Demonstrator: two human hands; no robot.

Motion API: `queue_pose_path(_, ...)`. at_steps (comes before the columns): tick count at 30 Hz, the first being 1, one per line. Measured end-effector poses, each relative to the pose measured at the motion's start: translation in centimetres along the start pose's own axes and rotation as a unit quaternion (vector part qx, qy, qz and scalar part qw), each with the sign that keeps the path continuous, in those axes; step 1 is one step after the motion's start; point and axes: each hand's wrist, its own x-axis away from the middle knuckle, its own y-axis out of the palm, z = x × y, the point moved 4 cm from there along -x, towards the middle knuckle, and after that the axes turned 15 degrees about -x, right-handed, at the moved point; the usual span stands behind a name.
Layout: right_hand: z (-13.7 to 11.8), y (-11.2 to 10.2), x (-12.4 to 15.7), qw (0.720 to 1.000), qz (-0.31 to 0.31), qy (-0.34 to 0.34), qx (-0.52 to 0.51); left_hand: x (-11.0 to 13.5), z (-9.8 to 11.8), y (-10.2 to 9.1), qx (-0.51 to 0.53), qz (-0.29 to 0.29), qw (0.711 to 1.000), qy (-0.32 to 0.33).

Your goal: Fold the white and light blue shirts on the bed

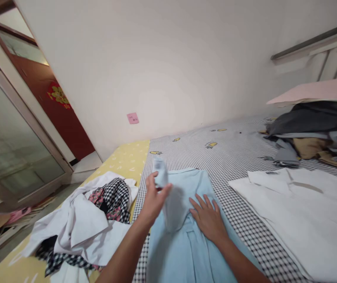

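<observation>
Folding the light blue shirt (pixel 186 236) on the checked bedsheet (pixel 233 157) is the step in hand, I judge — it lies flat under both hands. My right hand (pixel 208 218) presses it, fingers spread; my left hand (pixel 153 200) pinches its sleeve (pixel 164 184), lifted. Next the sleeve needs laying inward, smoothly.
</observation>
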Motion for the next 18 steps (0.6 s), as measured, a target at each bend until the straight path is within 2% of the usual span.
queue_pose_path(2,-0.1,-0.2,0.1,1.0,0.005,-0.005,-0.003,0.6,1.3,2.2,0.013,-0.098,0.995,0.024)
queue_pose_path(3,-0.2,-0.3,0.1,1.0,0.007,-0.007,-0.001,1.0,1.4,2.7,0.006,-0.117,0.993,0.031)
queue_pose_path(4,-0.2,-0.4,0.2,1.0,0.008,-0.01,0.003,1.4,1.2,2.9,-0.012,-0.113,0.993,0.039)
queue_pose_path(7,-0.4,-0.5,0.3,1.0,0.009,-0.016,0.013,2.7,-0.4,2.9,-0.119,-0.045,0.99,0.06)
queue_pose_path(9,-0.3,-0.4,0.3,1.0,0.014,-0.014,0.012,3.9,-2.0,3.6,-0.211,-0.054,0.974,0.062)
queue_pose_path(12,0.2,0.1,0.1,1.0,0.029,-0.002,0.0,6.5,-4.4,6.2,-0.326,-0.151,0.932,0.056)
queue_pose_path(15,1.1,0.6,0.0,0.996,0.077,-0.013,-0.038,9.6,-6.1,9.0,-0.36,-0.265,0.889,0.098)
queue_pose_path(18,2.1,0.1,0.1,0.976,0.18,-0.039,-0.116,11.2,-6.9,10.1,-0.352,-0.286,0.879,0.144)
